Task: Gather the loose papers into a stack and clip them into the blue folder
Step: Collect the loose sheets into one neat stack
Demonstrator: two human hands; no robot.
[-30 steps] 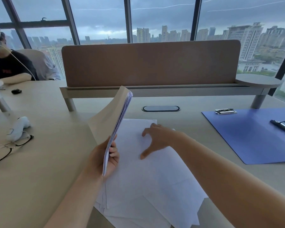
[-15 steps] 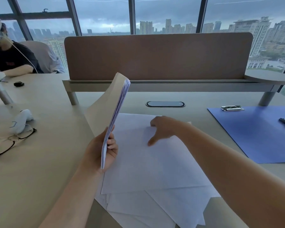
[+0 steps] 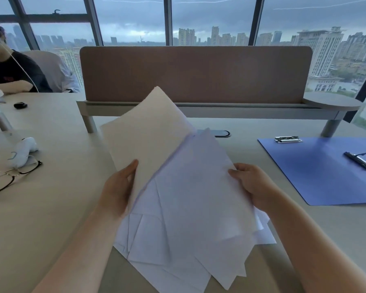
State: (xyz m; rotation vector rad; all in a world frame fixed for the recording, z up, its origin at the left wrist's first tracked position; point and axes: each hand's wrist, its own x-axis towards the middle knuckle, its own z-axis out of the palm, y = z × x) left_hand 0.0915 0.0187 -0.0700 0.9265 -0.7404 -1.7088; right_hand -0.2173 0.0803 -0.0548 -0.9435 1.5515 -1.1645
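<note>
My left hand (image 3: 118,187) grips a stack of white papers (image 3: 144,132), tilted up off the desk at its lower edge. My right hand (image 3: 249,182) pinches the right edge of a single white sheet (image 3: 199,187), lifted and leaning toward the stack. More loose sheets (image 3: 156,246) lie fanned on the desk below both hands. The blue folder (image 3: 317,172) lies open flat to the right, with a metal clip (image 3: 287,139) at its far corner and a black clip bar (image 3: 360,161) on its right part.
Black-rimmed glasses (image 3: 11,176) and a white object (image 3: 22,150) lie at the left. A brown divider panel (image 3: 194,75) crosses the back of the desk, with a cable grommet (image 3: 222,133) before it. Another person (image 3: 11,70) sits at far left.
My right hand went from pressing flat on the top sheet to lifting it by its right edge. The stack in my left hand has turned to face me more.
</note>
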